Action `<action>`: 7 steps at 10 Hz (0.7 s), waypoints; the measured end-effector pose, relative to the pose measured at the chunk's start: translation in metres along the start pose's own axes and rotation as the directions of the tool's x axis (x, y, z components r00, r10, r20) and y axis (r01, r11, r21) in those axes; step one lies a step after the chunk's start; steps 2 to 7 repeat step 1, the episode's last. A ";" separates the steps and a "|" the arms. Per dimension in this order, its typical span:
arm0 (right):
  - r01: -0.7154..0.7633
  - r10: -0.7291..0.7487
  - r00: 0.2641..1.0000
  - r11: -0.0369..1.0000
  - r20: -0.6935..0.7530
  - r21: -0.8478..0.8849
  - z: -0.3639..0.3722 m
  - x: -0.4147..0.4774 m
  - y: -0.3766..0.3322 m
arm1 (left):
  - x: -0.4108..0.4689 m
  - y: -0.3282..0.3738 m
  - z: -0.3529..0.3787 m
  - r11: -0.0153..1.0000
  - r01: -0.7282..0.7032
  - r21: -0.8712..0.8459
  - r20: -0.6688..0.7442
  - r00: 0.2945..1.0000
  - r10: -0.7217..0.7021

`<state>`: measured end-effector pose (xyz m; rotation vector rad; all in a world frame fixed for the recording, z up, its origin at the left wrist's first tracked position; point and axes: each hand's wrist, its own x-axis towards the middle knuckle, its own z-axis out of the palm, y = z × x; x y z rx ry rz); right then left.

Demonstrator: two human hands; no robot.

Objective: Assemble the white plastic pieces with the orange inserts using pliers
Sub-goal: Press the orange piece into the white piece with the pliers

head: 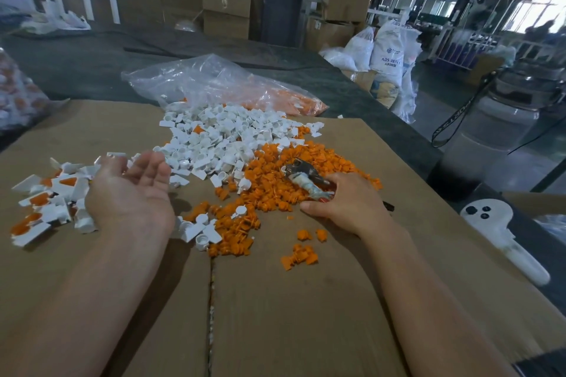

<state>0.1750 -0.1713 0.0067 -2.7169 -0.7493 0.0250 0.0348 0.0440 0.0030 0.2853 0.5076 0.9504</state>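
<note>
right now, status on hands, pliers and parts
Left hand open, palm up, empty, by the assembled pieces. Right hand grips pliers, low on the orange inserts. White pieces piled behind. Nothing blocking.

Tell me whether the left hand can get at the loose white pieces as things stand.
Probably yes. The left hand is open, palm up, holding nothing, its fingertips beside the white pieces with nothing between. The right hand grips the pliers farther right, on the orange inserts.
</note>
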 end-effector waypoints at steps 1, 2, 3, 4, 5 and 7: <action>-0.024 0.022 0.998 0.999 0.051 0.032 0.003 0.001 0.000 | 0.001 -0.004 0.003 0.988 -0.051 0.143 -0.007 0.999 0.053; -0.024 0.022 0.998 0.999 0.051 0.032 0.003 0.001 0.000 | 0.001 -0.004 0.003 0.988 -0.051 0.143 -0.007 0.999 0.053; -0.024 0.022 0.998 0.999 0.051 0.032 0.003 0.001 0.000 | 0.001 -0.004 0.003 0.988 -0.051 0.143 -0.007 0.999 0.053; -0.024 0.022 0.998 0.999 0.051 0.032 0.003 0.001 0.000 | 0.001 -0.004 0.003 0.988 -0.051 0.143 -0.007 0.999 0.053; -0.024 0.022 0.998 0.999 0.051 0.032 0.003 0.001 0.000 | 0.001 -0.004 0.003 0.988 -0.051 0.143 -0.007 0.999 0.053; -0.024 0.022 0.998 0.999 0.051 0.032 0.003 0.001 0.000 | 0.001 -0.004 0.003 0.988 -0.051 0.143 -0.007 0.999 0.053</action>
